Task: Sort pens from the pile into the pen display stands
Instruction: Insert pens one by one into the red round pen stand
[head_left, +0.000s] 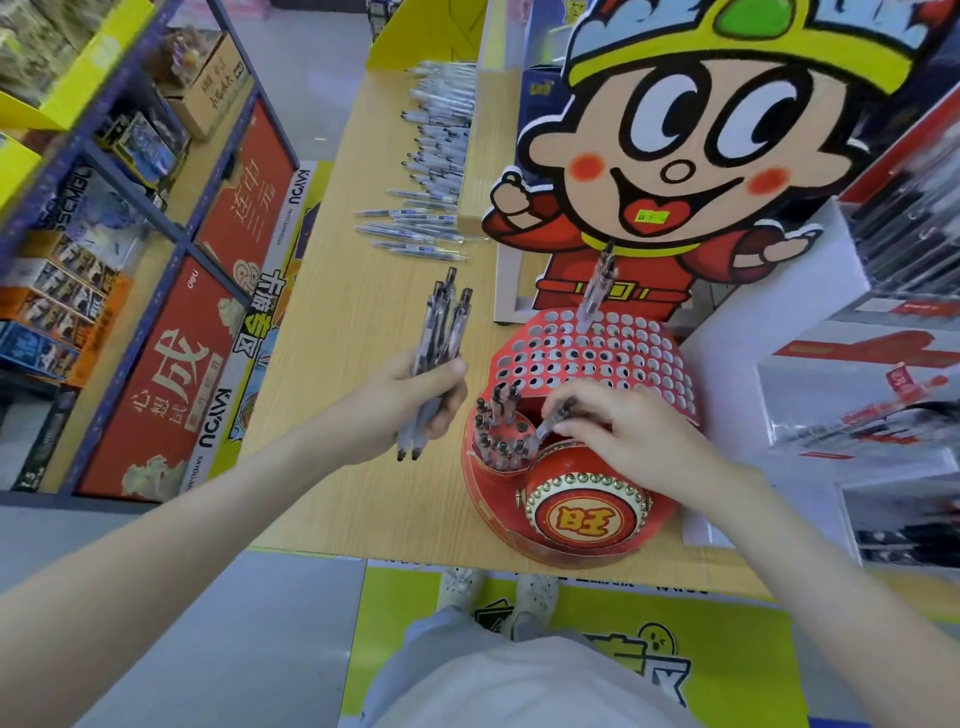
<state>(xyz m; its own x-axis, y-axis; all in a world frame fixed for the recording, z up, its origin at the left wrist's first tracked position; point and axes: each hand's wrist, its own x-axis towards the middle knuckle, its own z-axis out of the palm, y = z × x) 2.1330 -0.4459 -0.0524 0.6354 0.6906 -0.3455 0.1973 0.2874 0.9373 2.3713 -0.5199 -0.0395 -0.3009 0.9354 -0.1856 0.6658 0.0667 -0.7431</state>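
A pen (553, 422) is being inserted. It is pinched, tilted, between the thumb and fingertips of the right hand (623, 434). Its lower end is brought down to the low, near-left tier of the stand (670, 374), just right of the pens (498, 431) already standing there. The left hand (410, 402) is curled round a bundle (441, 332) of spare pens, held over the table (363, 322) just left of the stand, with the clicker ends pointing far.

For the next move, it is judged that the pen must be brought upright, pressed into a free hole and let go. Another can then be drawn from the bundle. The holes are set close together, so care is called for lest neighbouring pens be knocked aslant.

One stand is seen. One pen is held in the right hand, and one lone pen (597, 291) stands in the far row of the upper tier, whose other holes are open. About four pens are counted in the bundle and roughly a dozen in the low tier, though overlap and blur leave both counts uncertain. The pile (431, 156) lies at the far end of the table, left of the cutout (701, 156), and holds several dozen. Most of the sorting is therefore judged still to be done.
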